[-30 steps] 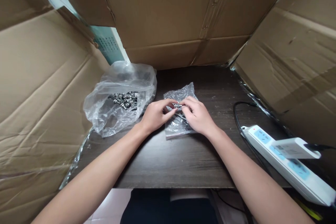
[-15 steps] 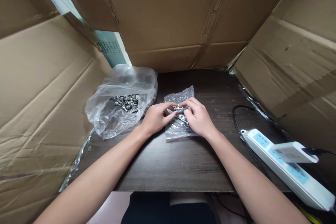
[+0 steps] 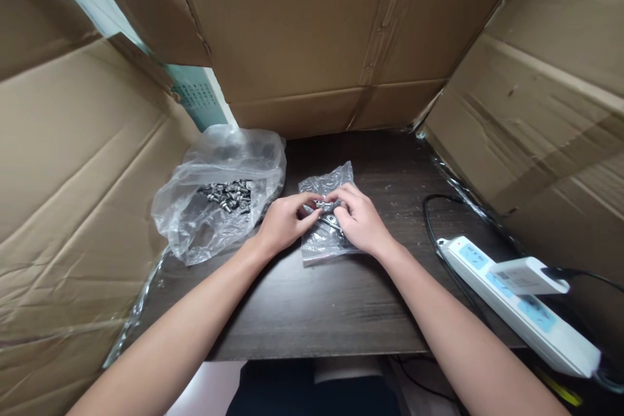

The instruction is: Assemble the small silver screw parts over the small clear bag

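A small silvery bolt (image 3: 324, 204) is pinched between both hands, one hand at each end. My left hand (image 3: 286, 220) is closed, its thumb and fingertips at the bolt's left end. At the other end, the fingers of my right hand (image 3: 359, 216) are bent and closed around it; they hide part of it. Below them a clear flat plastic bag (image 3: 316, 249) lies on the dark table. A round washer (image 3: 332, 219) and a longer metal rod or bolt (image 3: 329, 224) show on the bag, partly covered by my right hand.
Left of my hands, an open clear plastic bag (image 3: 180, 224) holds many metal bolts (image 3: 233, 196). A white power strip (image 3: 560, 342) with a plugged-in adapter (image 3: 529, 275) and black cable (image 3: 425, 211) lies at the right. Cardboard walls (image 3: 302, 26) surround the dark wooden table (image 3: 312, 312).
The whole view has shifted slightly, so everything on the table sits a little further left. Both hands still hold the bolt in nearly the same pose.
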The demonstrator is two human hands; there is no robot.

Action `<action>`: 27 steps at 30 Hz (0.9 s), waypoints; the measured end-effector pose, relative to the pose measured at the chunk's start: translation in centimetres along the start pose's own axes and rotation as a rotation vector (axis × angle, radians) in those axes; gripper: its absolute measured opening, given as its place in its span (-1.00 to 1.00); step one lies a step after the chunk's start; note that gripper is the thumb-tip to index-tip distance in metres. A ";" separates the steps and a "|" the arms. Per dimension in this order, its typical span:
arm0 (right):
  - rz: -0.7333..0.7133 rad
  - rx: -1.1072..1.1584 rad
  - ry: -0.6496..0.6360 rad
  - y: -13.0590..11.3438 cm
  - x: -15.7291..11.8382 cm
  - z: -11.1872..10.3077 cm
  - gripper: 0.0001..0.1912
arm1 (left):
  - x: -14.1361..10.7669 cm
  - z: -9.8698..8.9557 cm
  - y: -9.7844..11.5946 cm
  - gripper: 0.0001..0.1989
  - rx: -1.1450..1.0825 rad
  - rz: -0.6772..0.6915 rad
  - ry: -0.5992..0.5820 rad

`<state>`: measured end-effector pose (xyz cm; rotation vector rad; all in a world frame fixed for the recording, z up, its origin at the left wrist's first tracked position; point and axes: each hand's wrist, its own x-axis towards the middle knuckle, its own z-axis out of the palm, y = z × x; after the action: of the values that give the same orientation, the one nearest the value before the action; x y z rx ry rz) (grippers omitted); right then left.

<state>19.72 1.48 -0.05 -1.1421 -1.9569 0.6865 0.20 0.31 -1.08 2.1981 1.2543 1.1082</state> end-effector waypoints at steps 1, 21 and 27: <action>0.010 -0.007 -0.011 0.0 0.0 0.0 -0.74 | 0.0 0.0 0.0 -0.79 0.001 -0.001 -0.004; -0.079 0.073 0.058 -0.9 -0.3 -0.1 -0.68 | 0.0 0.1 0.0 -0.79 -0.002 -0.014 -0.016; -0.127 0.016 0.068 -0.6 -0.4 -0.2 -0.68 | 0.0 0.1 -0.2 -0.79 -0.060 -0.048 -0.002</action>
<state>19.70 0.87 0.31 -1.0092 -1.9450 0.5876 0.18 0.47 -1.31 2.1137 1.2500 1.1101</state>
